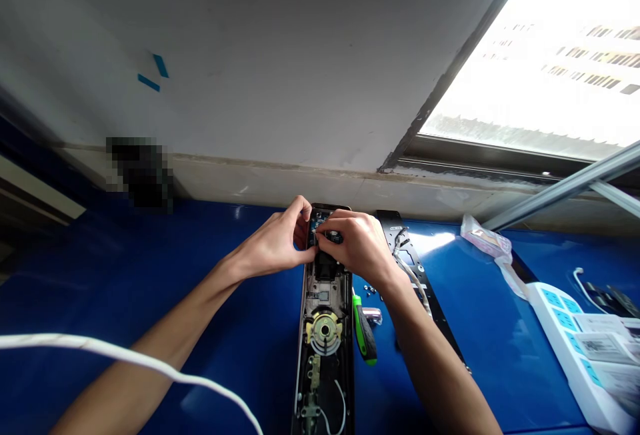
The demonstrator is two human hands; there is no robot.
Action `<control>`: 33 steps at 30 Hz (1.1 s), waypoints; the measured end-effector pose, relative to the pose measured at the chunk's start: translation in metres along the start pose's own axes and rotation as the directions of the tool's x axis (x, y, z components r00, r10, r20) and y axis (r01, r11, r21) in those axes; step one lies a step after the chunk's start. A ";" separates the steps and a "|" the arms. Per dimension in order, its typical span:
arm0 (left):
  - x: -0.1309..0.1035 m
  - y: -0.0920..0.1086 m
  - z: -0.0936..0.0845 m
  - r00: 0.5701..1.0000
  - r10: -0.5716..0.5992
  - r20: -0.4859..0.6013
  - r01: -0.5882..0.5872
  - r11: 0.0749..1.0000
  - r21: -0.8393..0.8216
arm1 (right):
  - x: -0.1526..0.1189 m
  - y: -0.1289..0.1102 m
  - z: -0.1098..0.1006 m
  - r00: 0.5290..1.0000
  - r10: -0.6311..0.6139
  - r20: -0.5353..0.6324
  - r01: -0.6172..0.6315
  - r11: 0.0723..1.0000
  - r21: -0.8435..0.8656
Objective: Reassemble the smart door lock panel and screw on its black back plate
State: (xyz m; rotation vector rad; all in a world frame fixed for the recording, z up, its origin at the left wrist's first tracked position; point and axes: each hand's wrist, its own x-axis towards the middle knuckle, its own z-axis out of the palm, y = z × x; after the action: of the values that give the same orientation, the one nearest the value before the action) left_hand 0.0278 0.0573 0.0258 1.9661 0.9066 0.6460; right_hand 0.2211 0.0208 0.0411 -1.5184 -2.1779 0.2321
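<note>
Nearest, a white cable (150,365) crossed the left forearm in view, above the blue table (525,368); ahead lay a long, open black housing (332,374), set lengthwise at the middle of the table, its far end close to the wall; a thin white wire (343,395) curved inside its near part, and beyond that sat a round, brass-coloured part (334,330); just right of the housing lay a green and black screwdriver (365,335), with a shiny cylinder (372,316) beside it and small screws (370,290) scattered slightly farther off; at the far part of the housing, the right hand (355,242) reached in over a blue circuit board (314,223), thumb and index finger drawn close together, though whether they pinched anything could not be told; the left hand (280,238) was at the left edge, thumb and index finger parted, its grip on the rim unclear; to the right, a black plate (434,302) lay partly behind the right forearm, and a white power strip (555,328) stood well apart; beyond rose the pale wall (280,88), with two blue strips (161,66) and a bright window (550,82).
</note>
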 end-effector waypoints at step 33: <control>-0.008 0.045 0.052 0.886 0.451 0.103 -0.443 0.764 0.468 | -0.065 0.073 -0.027 0.939 0.296 0.174 -0.280 0.953 -0.113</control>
State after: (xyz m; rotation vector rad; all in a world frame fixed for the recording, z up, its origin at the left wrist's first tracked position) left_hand 0.0760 0.0087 0.0376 2.6807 0.6368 0.7537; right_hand 0.3129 -0.0152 0.0179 -1.9365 -2.1215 0.3970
